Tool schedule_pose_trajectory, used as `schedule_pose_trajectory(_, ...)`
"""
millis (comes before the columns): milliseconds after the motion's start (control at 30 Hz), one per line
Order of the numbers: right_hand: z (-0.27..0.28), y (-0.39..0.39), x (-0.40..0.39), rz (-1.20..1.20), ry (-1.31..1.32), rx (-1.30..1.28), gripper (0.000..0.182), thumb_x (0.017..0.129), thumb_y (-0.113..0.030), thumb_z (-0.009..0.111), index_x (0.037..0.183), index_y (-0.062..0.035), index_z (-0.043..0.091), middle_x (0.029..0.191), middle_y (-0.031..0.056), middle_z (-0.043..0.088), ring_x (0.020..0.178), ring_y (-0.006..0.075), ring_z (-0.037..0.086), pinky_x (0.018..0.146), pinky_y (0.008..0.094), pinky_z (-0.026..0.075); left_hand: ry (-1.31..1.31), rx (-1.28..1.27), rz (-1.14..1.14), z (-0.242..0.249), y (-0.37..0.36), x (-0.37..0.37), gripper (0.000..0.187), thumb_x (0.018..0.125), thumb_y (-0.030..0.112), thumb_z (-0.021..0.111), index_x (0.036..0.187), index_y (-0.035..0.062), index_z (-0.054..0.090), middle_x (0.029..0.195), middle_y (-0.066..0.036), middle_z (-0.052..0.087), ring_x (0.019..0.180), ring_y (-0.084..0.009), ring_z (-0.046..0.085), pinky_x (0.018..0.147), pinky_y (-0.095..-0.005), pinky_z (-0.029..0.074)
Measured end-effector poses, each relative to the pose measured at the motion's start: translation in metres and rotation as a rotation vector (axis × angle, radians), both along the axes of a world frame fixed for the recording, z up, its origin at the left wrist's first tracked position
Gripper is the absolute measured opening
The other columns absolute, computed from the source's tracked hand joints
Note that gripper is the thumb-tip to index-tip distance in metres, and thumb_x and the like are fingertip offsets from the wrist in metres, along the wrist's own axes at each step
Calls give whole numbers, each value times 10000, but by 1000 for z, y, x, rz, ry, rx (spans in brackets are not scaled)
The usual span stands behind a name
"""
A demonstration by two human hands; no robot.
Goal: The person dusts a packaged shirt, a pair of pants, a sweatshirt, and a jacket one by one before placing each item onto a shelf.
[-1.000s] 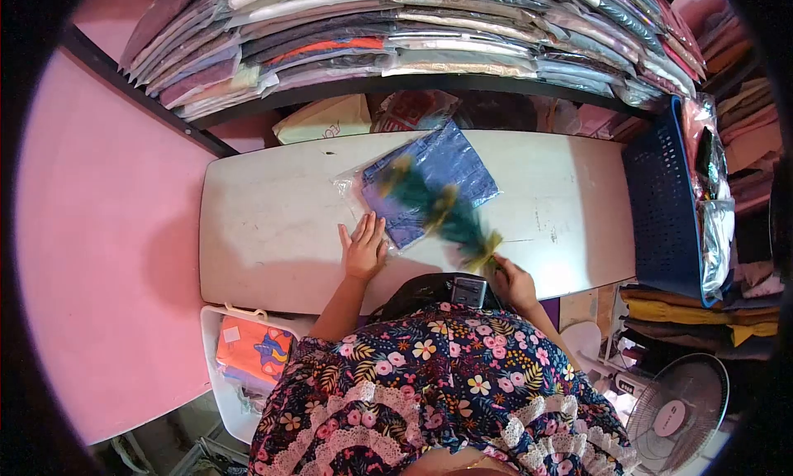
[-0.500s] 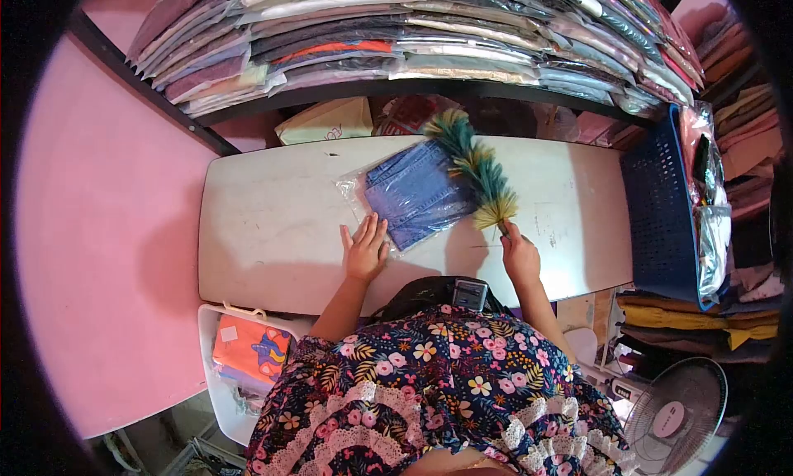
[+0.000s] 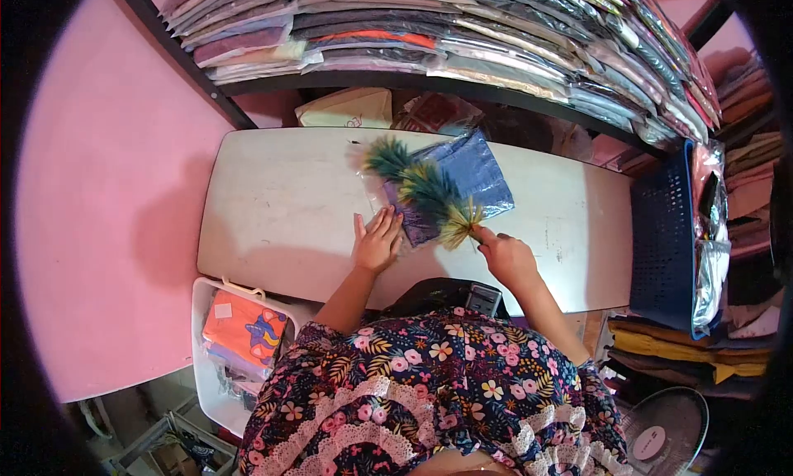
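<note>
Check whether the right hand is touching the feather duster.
Touching. The head view shows the right hand closed around the near end of the feather duster, with no gap visible.

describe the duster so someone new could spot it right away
On the white table, find the folded blue garment in clear plastic. The duster slants across it, held in the right hand. Fluffy green-and-yellow plumes set it apart from the glossy plastic beneath.

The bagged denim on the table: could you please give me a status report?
Left hand spread at edge of bagged denim. Right hand gripping feather duster. Feather duster across bagged denim, hiding part.
</note>
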State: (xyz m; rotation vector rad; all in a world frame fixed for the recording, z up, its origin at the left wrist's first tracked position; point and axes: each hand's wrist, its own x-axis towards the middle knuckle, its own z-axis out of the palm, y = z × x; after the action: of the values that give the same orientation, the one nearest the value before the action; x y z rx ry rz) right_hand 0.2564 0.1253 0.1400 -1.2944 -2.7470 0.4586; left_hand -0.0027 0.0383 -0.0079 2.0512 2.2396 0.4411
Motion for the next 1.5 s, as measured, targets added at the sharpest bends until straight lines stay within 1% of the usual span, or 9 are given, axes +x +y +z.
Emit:
schedule_pose_trajectory(233,14,6,-17,100,-116,-16,368,847,-225,565,1210,-202,512,730,143,623,674,320,634,590,424,512,19,76,18,2,4,2,478,842,279,521,1308,184,469,1403,-25,392,1305,-171,347,1045,-640,94)
schedule_pose_trajectory(333,-4,12,-1,150,-17,-72,378,846,-221,569,1217,-193,501,768,157,632,687,344,628,594,436,504,48,-433,-6,7,7,0,488,836,273,529,1312,189,464,1405,-22,387,1302,-167,350,1039,-647,100)
schedule_pose_trajectory(400,-32,15,17,39,44,-114,374,850,-215,562,1217,-181,497,804,169,638,709,361,626,605,450,501,-4,83,29,-2,3,4,498,832,280,539,1317,200,459,1401,-20,393,1302,-159,350,1040,-645,105)
schedule_pose_trajectory(567,-106,0,72,-522,279,-136,381,860,-166,530,1235,-135,471,922,225,633,814,416,610,678,486,487,-28,90,13,-3,4,3,511,824,247,564,1320,201,452,1412,-16,379,1302,-156,354,1037,-650,101)
schedule_pose_trajectory(733,-112,-38,84,-313,330,-234,417,849,-147,539,1261,-153,469,985,231,619,860,408,608,717,451,497,-36,81,7,-9,6,1,522,814,252,581,1318,198,456,1411,-3,383,1299,-154,358,1035,-653,95)
schedule_pose_trajectory(933,-132,-17,136,-748,205,-90,475,830,-145,551,1291,-194,454,1062,179,607,953,381,581,771,456,475,-77,81,-10,-4,9,1,528,809,259,589,1317,196,459,1404,-5,394,1286,-165,371,1038,-654,38)
schedule_pose_trajectory(1067,-110,-5,123,-746,-5,456,512,746,-133,641,1237,-143,496,1121,137,546,1030,340,497,894,464,393,-96,132,-107,10,23,-23,346,808,183,584,1153,213,601,1205,17,543,1167,-162,458,1043,-639,52)
schedule_pose_trajectory(1333,-113,2,-20,558,405,159,228,692,-160,652,912,-108,624,978,42,597,976,240,523,852,362,410,55,73,-348,30,57,-45,275,772,127,551,978,249,687,965,80,624,1073,-136,498,1066,-587,84)
schedule_pose_trajectory(1500,-139,-11,-78,555,520,301,229,678,-178,644,890,-94,628,986,18,590,951,214,517,839,352,405,85,32,-432,29,55,-53,304,810,150,490,1043,250,658,996,82,616,1112,-127,477,1083,-570,78)
